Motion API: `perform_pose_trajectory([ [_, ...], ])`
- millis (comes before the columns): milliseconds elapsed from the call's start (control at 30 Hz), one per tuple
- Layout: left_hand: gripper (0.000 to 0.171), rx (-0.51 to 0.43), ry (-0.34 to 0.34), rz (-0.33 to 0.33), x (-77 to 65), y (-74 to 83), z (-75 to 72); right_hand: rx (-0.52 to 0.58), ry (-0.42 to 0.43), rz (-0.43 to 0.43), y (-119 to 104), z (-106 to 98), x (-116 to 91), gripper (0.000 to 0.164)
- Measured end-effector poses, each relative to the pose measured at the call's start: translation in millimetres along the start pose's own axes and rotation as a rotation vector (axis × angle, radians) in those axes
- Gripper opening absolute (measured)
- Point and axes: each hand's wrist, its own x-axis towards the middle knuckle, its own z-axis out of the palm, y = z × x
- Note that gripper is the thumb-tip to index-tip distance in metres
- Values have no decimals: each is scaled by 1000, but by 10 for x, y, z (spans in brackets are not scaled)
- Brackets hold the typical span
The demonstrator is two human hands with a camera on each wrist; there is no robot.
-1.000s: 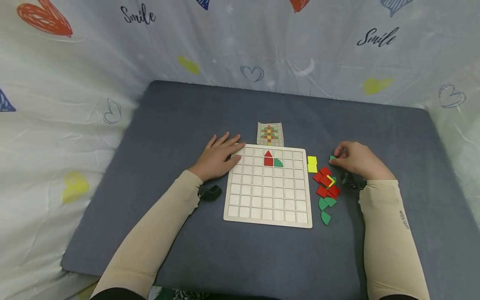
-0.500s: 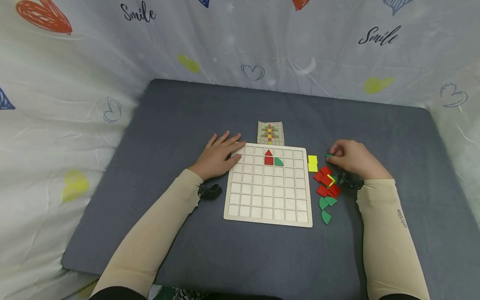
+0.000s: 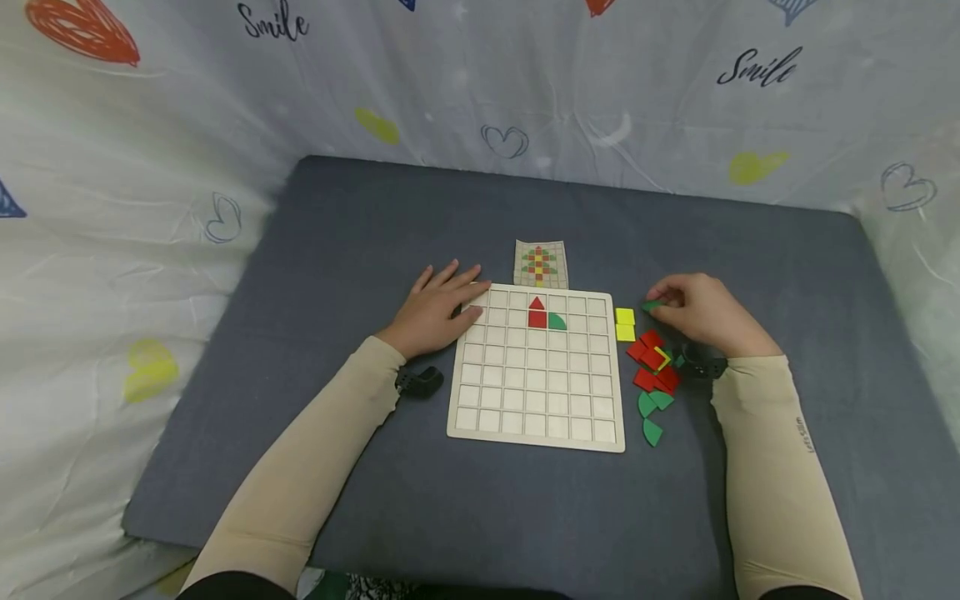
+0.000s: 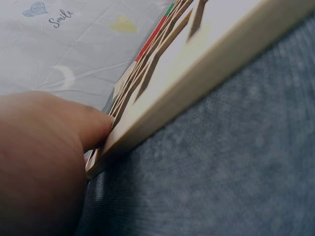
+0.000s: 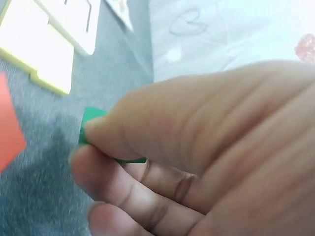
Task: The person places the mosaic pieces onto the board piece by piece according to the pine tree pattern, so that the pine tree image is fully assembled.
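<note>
My right hand [image 3: 697,310] pinches a green piece [image 5: 93,115] between thumb and fingers, off the board's right side near its far corner; much of the piece is hidden by the thumb. With its fingers spread, my left hand [image 3: 435,312] rests on the far left corner of a pale wooden grid board [image 3: 513,381]; in the left wrist view the thumb [image 4: 93,125] lies on the board's edge. Set into the grid are a red triangle [image 3: 537,303], a red square [image 3: 537,319] below it and a green quarter circle [image 3: 557,322] beside that square.
Past the board's far edge lies a pattern card [image 3: 541,265] with a tree design. Along the right side are two yellow squares [image 3: 625,325], a pile of red squares [image 3: 651,354] and several green quarter circles [image 3: 652,432]. A printed curtain [image 3: 525,83] hangs behind the grey table [image 3: 375,217].
My right hand has moved a little left and away from me, toward the yellow squares, carrying the green piece. The left hand stays on the board's corner.
</note>
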Motion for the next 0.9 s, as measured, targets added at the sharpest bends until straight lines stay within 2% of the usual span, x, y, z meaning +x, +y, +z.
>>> perform_pose_trajectory([
  [367,55,5,1,4,5,-15,4,60,67,-1,-162,64,-17,22],
  [900,55,14,-4,3,18,-25,17,52,83,-55,-288,161,13,18],
])
